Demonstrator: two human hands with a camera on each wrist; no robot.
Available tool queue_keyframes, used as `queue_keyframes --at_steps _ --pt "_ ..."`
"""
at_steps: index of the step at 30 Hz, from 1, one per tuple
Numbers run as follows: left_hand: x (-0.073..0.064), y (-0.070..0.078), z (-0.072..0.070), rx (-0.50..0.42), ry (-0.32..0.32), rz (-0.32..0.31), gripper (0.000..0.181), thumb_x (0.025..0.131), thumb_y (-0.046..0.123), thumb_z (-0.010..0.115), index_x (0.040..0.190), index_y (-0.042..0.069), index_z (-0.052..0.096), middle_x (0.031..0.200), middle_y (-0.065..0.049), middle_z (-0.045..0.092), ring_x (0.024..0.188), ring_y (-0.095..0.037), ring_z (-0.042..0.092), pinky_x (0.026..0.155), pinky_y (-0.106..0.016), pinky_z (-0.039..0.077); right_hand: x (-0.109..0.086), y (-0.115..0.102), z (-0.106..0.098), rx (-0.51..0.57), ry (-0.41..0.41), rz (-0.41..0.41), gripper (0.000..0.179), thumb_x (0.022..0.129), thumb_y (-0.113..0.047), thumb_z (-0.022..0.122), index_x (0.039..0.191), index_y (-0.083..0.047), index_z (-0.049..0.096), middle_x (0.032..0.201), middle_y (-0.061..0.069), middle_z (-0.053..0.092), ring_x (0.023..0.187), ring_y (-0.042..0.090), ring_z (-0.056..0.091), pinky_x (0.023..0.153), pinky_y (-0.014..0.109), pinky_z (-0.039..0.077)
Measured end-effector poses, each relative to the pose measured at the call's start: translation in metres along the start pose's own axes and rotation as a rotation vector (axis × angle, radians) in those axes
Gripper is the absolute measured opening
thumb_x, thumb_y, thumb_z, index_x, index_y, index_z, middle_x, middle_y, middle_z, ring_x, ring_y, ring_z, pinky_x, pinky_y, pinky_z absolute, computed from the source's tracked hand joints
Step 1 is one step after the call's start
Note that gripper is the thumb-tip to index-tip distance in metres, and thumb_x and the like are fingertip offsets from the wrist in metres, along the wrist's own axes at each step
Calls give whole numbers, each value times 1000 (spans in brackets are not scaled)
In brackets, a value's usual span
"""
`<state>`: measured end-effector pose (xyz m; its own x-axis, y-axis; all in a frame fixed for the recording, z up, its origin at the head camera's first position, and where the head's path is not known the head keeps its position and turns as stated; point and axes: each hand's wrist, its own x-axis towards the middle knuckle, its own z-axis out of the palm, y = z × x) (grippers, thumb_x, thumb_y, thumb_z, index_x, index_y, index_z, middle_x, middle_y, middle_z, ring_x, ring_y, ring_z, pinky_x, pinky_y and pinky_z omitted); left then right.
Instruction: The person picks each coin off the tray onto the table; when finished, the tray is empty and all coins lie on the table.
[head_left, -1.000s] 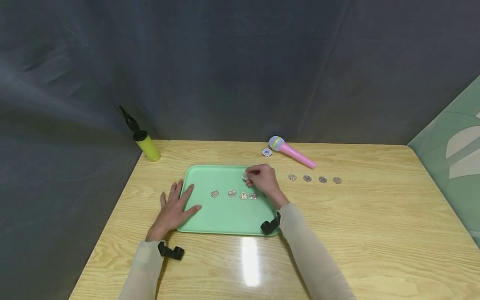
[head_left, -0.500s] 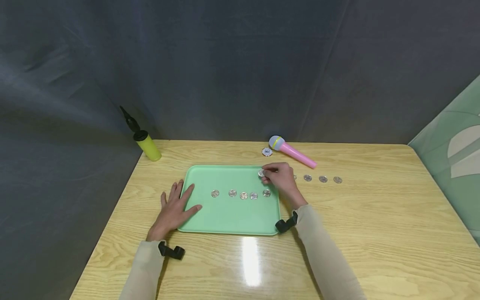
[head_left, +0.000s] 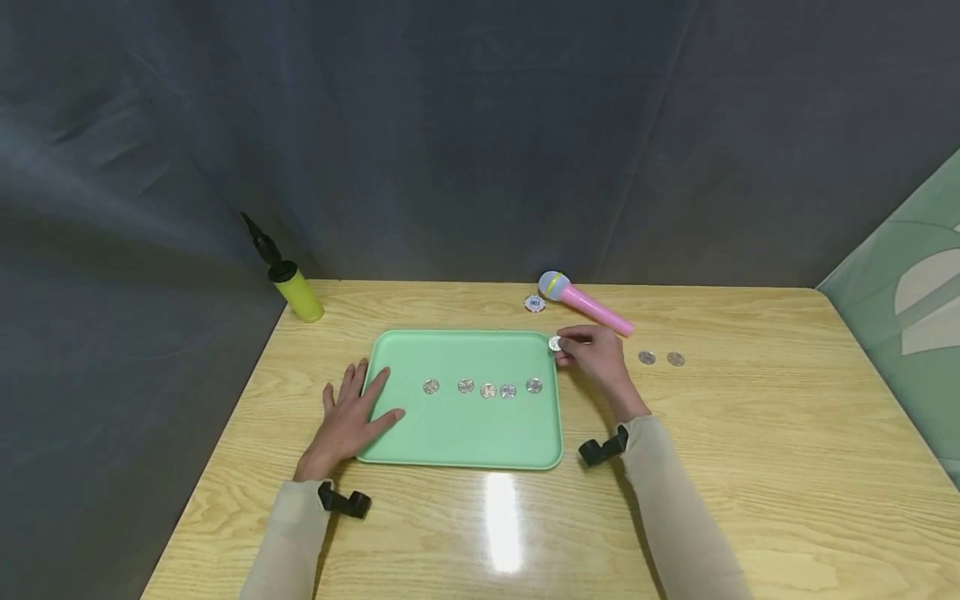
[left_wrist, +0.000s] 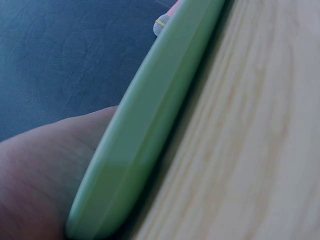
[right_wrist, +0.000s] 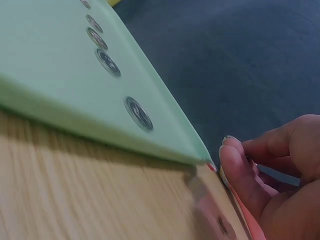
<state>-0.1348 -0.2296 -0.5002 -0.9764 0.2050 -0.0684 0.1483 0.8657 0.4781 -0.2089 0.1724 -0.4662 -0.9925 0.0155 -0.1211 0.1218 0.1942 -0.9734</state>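
Note:
My right hand (head_left: 596, 358) pinches a silver coin (head_left: 554, 343) between thumb and fingers, just above the back right corner of a green tray (head_left: 457, 437). In the right wrist view only a thin edge of that coin shows at the fingertips (right_wrist: 232, 152). Several silver coins (head_left: 488, 391) lie in a loose row across the tray. Two more coins (head_left: 647, 357) lie on the table to the right of my right hand, which may hide others beneath it. My left hand (head_left: 347, 421) rests with fingers spread over the tray's left rim.
Behind the tray lie a white poker chip (head_left: 535, 303) and a toy microphone (head_left: 592, 311) with a pink handle. A yellow-green hand pump (head_left: 300, 296) with a black nozzle stands at the table's back left corner. A dark curtain (head_left: 480, 142) hangs behind the wooden table (head_left: 750, 467).
My right hand has moved rightward from over the tray to its right edge, still pinching the coin. This uncovers a coin on the tray and covers table coins. The left hand stays put.

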Motion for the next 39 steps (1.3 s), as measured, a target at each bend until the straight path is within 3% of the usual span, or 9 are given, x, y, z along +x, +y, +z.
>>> queue_keyframes --at_steps 16,39 --pt "0 -3 2 -2 5 6 82 96 53 58 161 17 24 169 -21 2 157 -44 -4 115 -74 -6 -7 10 -48 52 38 27 36 96 2 59 127 20 56 79 -7 71 68 1 71 70 23 61" --pt "1 -4 3 2 7 6 82 95 53 58 161 17 24 170 -21 2 157 -43 -3 116 -74 -6 -12 20 -101 108 61 71 44 99 1 55 136 23 45 77 -12 72 68 2 73 72 21 61"
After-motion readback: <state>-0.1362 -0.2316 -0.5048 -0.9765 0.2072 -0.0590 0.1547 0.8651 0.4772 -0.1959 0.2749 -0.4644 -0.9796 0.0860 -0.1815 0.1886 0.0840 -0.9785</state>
